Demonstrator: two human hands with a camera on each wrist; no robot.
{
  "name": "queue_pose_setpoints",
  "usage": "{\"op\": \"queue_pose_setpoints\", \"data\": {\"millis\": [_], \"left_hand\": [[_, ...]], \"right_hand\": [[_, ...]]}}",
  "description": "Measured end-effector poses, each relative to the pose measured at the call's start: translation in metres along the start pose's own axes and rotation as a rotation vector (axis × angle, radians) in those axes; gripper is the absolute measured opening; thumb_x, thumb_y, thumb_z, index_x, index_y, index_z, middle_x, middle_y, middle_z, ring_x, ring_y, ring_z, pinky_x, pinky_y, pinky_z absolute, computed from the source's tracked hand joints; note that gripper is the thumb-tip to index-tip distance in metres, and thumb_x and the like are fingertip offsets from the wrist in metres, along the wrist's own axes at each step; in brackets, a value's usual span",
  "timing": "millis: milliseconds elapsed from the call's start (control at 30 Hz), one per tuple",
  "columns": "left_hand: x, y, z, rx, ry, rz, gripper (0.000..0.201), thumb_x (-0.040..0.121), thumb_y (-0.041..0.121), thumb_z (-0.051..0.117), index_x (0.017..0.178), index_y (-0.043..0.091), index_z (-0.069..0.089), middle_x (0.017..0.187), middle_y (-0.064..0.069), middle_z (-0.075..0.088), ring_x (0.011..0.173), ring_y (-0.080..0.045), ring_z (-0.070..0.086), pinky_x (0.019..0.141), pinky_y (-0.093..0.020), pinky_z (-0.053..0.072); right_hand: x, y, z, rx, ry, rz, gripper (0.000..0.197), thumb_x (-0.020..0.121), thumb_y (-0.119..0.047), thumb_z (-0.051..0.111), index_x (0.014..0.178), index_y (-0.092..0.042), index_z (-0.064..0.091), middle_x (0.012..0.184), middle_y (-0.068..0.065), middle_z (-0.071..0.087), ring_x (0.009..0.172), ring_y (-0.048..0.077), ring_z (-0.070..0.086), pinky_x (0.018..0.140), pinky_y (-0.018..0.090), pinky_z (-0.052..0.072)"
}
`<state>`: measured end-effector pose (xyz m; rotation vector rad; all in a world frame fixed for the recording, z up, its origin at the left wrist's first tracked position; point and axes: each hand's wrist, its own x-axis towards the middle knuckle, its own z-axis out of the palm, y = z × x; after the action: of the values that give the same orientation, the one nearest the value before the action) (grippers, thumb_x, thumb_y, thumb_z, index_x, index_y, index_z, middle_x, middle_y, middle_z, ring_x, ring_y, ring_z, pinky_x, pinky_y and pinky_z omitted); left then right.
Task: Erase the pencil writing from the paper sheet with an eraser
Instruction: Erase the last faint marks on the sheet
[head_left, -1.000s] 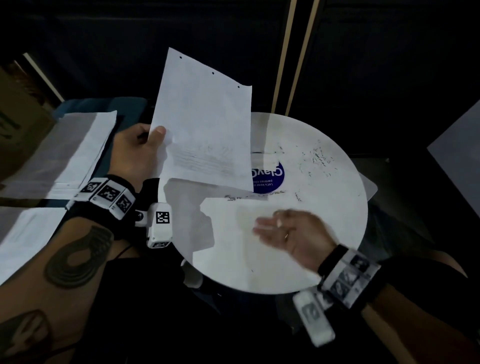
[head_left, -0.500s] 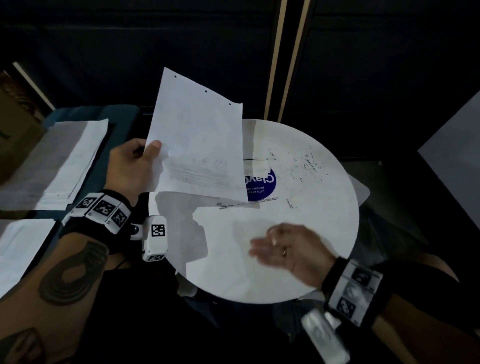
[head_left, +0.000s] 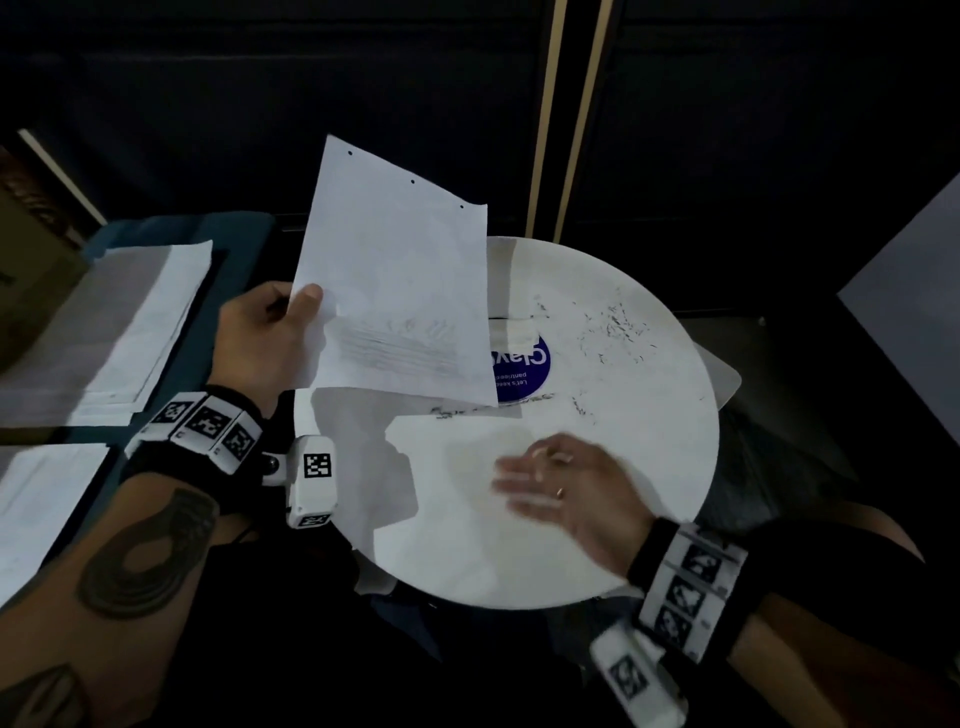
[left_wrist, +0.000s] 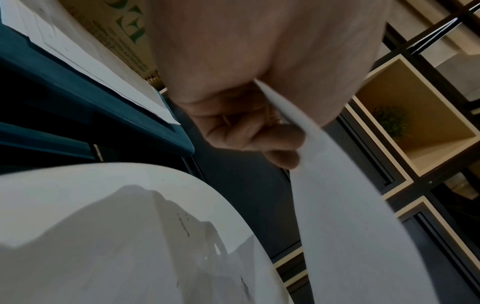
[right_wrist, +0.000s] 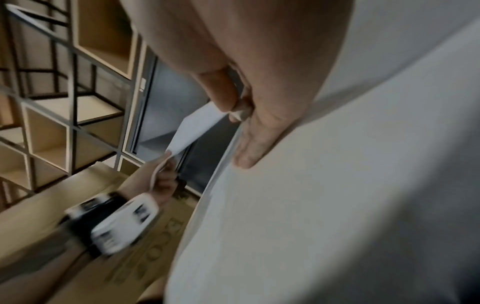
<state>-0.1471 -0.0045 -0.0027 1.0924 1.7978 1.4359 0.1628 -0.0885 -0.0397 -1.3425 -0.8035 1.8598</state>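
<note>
My left hand holds the white paper sheet up off the round white table, thumb on its left edge. Faint grey pencil lines cross the sheet's lower half. From the left wrist, the fingers curl behind the paper. My right hand is blurred, fingers straight, low over the table's near half. In the right wrist view its edge touches the tabletop. A pale rectangular block, possibly the eraser, lies by the blue sticker.
Dark eraser crumbs are scattered on the table's far right, with a thin line of them under the sheet. Paper stacks lie on a teal surface to the left. Cube shelving and a cardboard box stand around.
My right hand has slid a little to the left over the tabletop, still blurred. My left hand keeps the sheet raised in about the same place.
</note>
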Motion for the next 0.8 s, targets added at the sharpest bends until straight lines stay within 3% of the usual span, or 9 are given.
{"op": "queue_pose_setpoints", "data": {"millis": [100, 167, 267, 333, 467, 600, 667, 733, 800], "left_hand": [[0.003, 0.001, -0.009, 0.024, 0.024, 0.022, 0.025, 0.102, 0.028, 0.066, 0.098, 0.004, 0.072, 0.068, -0.001, 0.061, 0.045, -0.001, 0.051, 0.045, -0.015, 0.040], [0.006, 0.000, -0.013, 0.019, 0.037, 0.022, 0.029, 0.101, 0.029, 0.067, 0.099, 0.000, 0.072, 0.067, -0.002, 0.058, 0.046, -0.002, 0.049, 0.047, -0.015, 0.040], [0.008, 0.000, -0.015, 0.001, 0.046, -0.005, 0.031, 0.100, 0.030, 0.068, 0.098, 0.000, 0.072, 0.064, 0.001, 0.056, 0.047, -0.004, 0.047, 0.048, -0.017, 0.039], [0.006, 0.001, -0.014, -0.011, 0.036, -0.018, 0.027, 0.100, 0.029, 0.069, 0.096, 0.003, 0.072, 0.059, 0.007, 0.055, 0.046, -0.004, 0.046, 0.047, -0.017, 0.038], [0.002, 0.004, -0.016, -0.009, 0.027, -0.009, 0.021, 0.100, 0.027, 0.069, 0.093, 0.008, 0.070, 0.054, 0.010, 0.054, 0.044, -0.004, 0.044, 0.045, -0.015, 0.036], [0.003, 0.008, -0.022, -0.017, 0.045, -0.008, 0.022, 0.099, 0.028, 0.069, 0.091, 0.008, 0.070, 0.052, 0.012, 0.054, 0.044, -0.004, 0.044, 0.046, -0.015, 0.036], [0.003, 0.010, -0.023, -0.015, 0.064, -0.012, 0.022, 0.097, 0.028, 0.069, 0.086, 0.009, 0.069, 0.051, 0.011, 0.052, 0.045, -0.006, 0.042, 0.045, -0.016, 0.035], [0.001, 0.014, -0.022, -0.027, 0.070, -0.011, 0.024, 0.098, 0.027, 0.068, 0.079, 0.013, 0.066, 0.054, 0.006, 0.050, 0.043, -0.006, 0.039, 0.044, -0.017, 0.032], [-0.001, 0.018, -0.022, -0.038, 0.066, -0.005, 0.023, 0.100, 0.026, 0.067, 0.080, 0.015, 0.066, 0.061, 0.001, 0.050, 0.043, -0.005, 0.040, 0.043, -0.016, 0.032]], "right_hand": [[0.008, -0.024, -0.014, -0.073, 0.168, -0.251, 0.022, 0.101, 0.008, 0.049, 0.087, -0.007, 0.056, 0.125, 0.017, 0.072, 0.108, 0.024, 0.068, 0.107, 0.045, 0.049], [-0.004, -0.022, -0.007, -0.107, 0.112, -0.279, 0.021, 0.099, 0.011, 0.049, 0.089, -0.005, 0.057, 0.120, 0.014, 0.075, 0.109, 0.023, 0.067, 0.109, 0.045, 0.045], [-0.030, 0.013, 0.019, 0.040, -0.209, -0.024, 0.016, 0.097, 0.011, 0.049, 0.091, -0.004, 0.054, 0.115, 0.028, 0.073, 0.101, 0.038, 0.070, 0.092, 0.042, 0.053], [-0.037, 0.030, 0.028, 0.042, -0.273, 0.106, 0.017, 0.101, 0.008, 0.048, 0.092, -0.005, 0.055, 0.116, 0.026, 0.073, 0.106, 0.039, 0.072, 0.095, 0.042, 0.053], [-0.008, 0.010, -0.001, 0.142, 0.058, -0.066, 0.033, 0.089, 0.024, 0.038, 0.083, -0.004, 0.055, 0.123, 0.027, 0.070, 0.111, 0.040, 0.068, 0.100, 0.047, 0.048], [0.002, -0.022, -0.013, -0.003, 0.270, -0.327, 0.015, 0.100, 0.009, 0.050, 0.092, 0.004, 0.062, 0.127, 0.003, 0.070, 0.118, 0.013, 0.062, 0.116, 0.036, 0.037], [-0.003, -0.016, 0.011, -0.011, 0.180, -0.303, 0.015, 0.091, 0.010, 0.055, 0.088, -0.002, 0.062, 0.122, 0.008, 0.074, 0.114, 0.019, 0.066, 0.106, 0.035, 0.043], [-0.008, 0.006, 0.044, 0.115, -0.037, -0.133, 0.025, 0.085, 0.016, 0.050, 0.084, -0.007, 0.059, 0.120, 0.021, 0.073, 0.110, 0.033, 0.067, 0.094, 0.037, 0.048], [-0.013, 0.027, 0.073, 0.181, -0.192, 0.063, 0.028, 0.091, 0.016, 0.044, 0.086, -0.008, 0.058, 0.121, 0.024, 0.072, 0.109, 0.035, 0.070, 0.095, 0.040, 0.049]]}}
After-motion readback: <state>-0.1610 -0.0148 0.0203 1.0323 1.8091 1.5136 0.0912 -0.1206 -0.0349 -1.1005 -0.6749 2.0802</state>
